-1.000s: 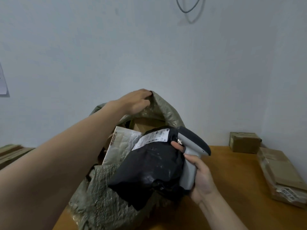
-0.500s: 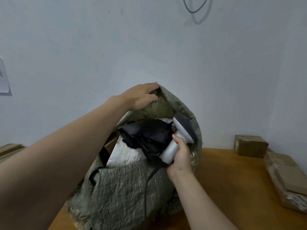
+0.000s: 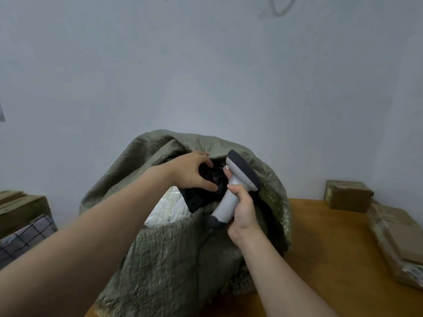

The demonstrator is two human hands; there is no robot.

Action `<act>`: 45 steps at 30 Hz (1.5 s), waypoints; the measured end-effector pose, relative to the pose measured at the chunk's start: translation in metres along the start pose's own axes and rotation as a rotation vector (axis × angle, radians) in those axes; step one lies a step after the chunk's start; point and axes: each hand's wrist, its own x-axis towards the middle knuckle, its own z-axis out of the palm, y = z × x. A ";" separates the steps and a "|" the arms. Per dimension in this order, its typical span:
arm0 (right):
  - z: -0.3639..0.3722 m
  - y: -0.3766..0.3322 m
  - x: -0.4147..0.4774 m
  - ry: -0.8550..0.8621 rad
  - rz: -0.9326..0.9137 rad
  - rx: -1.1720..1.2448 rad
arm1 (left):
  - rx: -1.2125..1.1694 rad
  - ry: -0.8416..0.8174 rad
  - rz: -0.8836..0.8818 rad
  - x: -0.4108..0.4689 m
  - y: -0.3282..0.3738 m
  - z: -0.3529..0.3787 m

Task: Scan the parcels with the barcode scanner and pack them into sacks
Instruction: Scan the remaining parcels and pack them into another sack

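Nearest: front wall of green woven sack (image 3: 171, 259), slumped on wooden table (image 3: 320, 248); mouth turned up and toward the camera.

At the sack rim: right hand (image 3: 242, 216), fingers wrapped tight round the grey handle of barcode scanner (image 3: 240, 177); scanner upright, dark head leaning over the sack mouth.

Just left of the scanner: left hand (image 3: 192, 175), thumb below and fingers above, clamped on black parcel (image 3: 199, 200); parcel inside the sack mouth, partly overlapping white padded parcel (image 3: 169, 209), also inside.

Right edge of table: flat taped brown parcels (image 3: 398, 239); beyond, small cardboard box (image 3: 348, 194) against the wall.

Left edge: stacked cartons (image 3: 20, 207) over checked cloth (image 3: 25, 234).

Farthest: plain pale wall (image 3: 206, 76); cable loop (image 3: 279, 8) at top.
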 end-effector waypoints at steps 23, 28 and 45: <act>-0.045 -0.020 -0.016 0.088 0.083 -0.279 | 0.404 0.493 -0.234 0.004 0.032 0.036; -0.076 -0.059 -0.049 0.078 0.078 -0.279 | 0.460 0.368 -0.327 -0.006 0.064 0.028; -0.218 -0.157 -0.115 0.405 -0.019 -0.437 | 0.325 0.341 0.051 0.018 0.260 0.117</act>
